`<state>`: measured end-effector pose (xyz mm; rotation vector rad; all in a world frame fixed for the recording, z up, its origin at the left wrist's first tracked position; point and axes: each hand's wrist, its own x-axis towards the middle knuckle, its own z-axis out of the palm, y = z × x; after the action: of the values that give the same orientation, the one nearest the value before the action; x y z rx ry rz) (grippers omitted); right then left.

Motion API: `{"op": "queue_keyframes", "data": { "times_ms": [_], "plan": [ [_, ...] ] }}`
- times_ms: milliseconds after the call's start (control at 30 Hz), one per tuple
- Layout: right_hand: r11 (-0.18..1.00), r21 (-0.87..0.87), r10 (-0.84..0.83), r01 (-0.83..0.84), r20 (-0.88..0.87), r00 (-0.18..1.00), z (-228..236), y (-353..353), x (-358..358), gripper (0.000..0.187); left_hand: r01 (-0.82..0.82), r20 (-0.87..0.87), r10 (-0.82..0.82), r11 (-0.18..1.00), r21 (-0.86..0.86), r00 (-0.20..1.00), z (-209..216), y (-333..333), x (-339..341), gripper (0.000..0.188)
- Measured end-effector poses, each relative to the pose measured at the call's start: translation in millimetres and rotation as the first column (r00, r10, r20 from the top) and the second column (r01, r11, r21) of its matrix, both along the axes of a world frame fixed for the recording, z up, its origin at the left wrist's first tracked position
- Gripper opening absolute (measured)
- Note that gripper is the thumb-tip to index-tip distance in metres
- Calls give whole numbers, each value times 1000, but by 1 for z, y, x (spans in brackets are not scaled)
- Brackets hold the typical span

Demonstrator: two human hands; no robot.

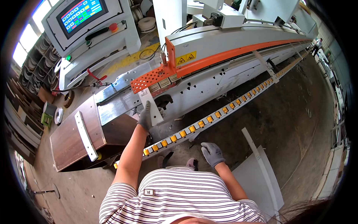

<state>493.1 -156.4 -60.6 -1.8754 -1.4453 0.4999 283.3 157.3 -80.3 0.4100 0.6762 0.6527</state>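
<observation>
My left hand [144, 116], in a grey work glove, is closed around the edge of a narrow white panel [156, 115] with small holes in it. The panel's far end meets the machine's infeed beside an orange perforated guard [149, 79]. My right hand [213, 154], gloved too, hangs at waist height on the near side of the roller rail. It holds nothing, its fingers loosely bent and the thumb apart.
A rail of yellow rollers [201, 124] runs diagonally past me along the long machine [238, 41]. A control cabinet [80, 22] with a lit screen stands at the far left. Left of me, a white strip [85, 136] lies on a brown table [67, 138]. White panels [257, 175] stand at right.
</observation>
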Motion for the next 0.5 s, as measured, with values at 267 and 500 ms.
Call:
{"op": "queue_keyframes", "data": {
  "times_ms": [267, 500],
  "plan": [
    [999, -50, 18, -18, -3, 1000, 0, 9, 16, 21, 70, 39, -71, 997, 20, 997, -15, 7, 76, 60],
    [982, -89, -159, 164, 59, 985, -6, -41, 41, 21, 86, 47, -80, 986, -143, 996, -5, 6, 166, 59]
  ]
}}
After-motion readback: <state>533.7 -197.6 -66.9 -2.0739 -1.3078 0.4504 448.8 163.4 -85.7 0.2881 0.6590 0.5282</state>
